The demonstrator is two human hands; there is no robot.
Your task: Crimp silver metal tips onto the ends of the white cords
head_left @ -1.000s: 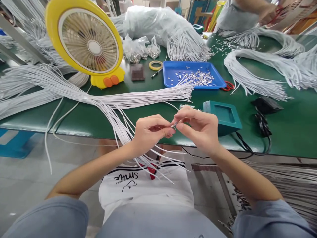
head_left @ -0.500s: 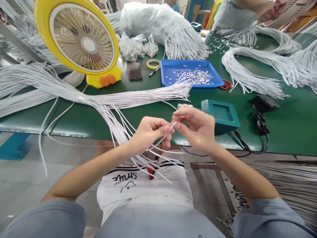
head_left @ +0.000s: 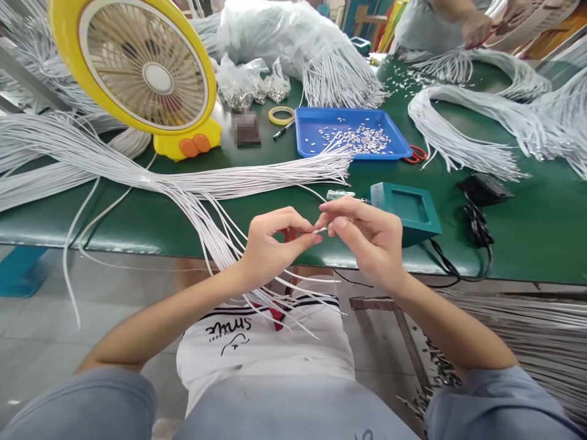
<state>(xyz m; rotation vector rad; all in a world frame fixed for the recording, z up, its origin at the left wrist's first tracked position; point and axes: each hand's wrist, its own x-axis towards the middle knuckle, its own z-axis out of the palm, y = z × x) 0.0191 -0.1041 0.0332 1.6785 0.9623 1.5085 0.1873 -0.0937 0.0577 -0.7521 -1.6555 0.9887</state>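
My left hand (head_left: 270, 244) and my right hand (head_left: 367, 235) meet above the front edge of the green table (head_left: 151, 220). The left hand pinches the end of a thin white cord (head_left: 293, 276) that hangs down toward my lap. The right hand's thumb and forefinger pinch a small metal tip (head_left: 322, 230) at that cord's end. A fanned bundle of white cords (head_left: 229, 183) lies across the table and spills over its edge by my left wrist. Just beyond my right hand sits a teal box-shaped device (head_left: 406, 211).
A yellow fan (head_left: 137, 73) stands at the back left. A blue tray (head_left: 316, 131) holds several small metal tips, with red scissors (head_left: 415, 154), tape roll (head_left: 281, 115) and plastic bags nearby. A black adapter (head_left: 483, 188) lies right. Another person's hand (head_left: 474, 27) works on cords at the far right.
The left hand's fingers have shifted along the cord end and closed up to the right hand's pinch. The view has drifted slightly, and both hands stay at the table's edge.
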